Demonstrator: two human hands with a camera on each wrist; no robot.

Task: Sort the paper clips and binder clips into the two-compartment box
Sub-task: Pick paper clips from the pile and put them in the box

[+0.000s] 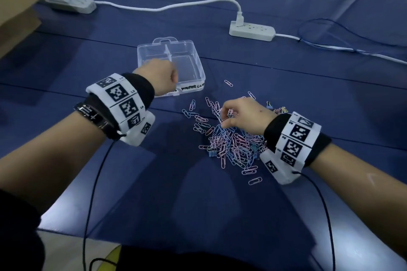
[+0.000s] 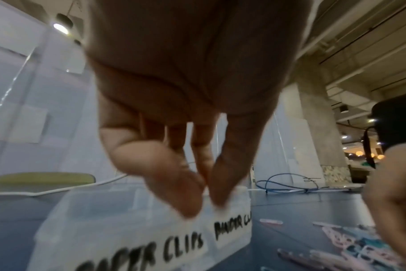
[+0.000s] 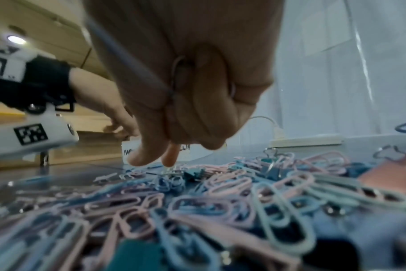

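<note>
The clear two-compartment box stands on the blue mat, its front labelled "PAPER CLIPS" and "BINDER CLIPS". My left hand hovers over its left compartment; thumb and fingertips point down and meet, and no clip shows between them. The right compartment looks empty. A pile of pink and blue paper clips lies to the box's right, with small binder clips mixed in. My right hand is low over the pile, holding paper clips in its curled fingers, with thumb and forefinger reaching down.
Two white power strips joined by a white cable lie behind the box. A blue wire loops at the back right. A cardboard box sits at the far left. Loose clips are scattered near the box.
</note>
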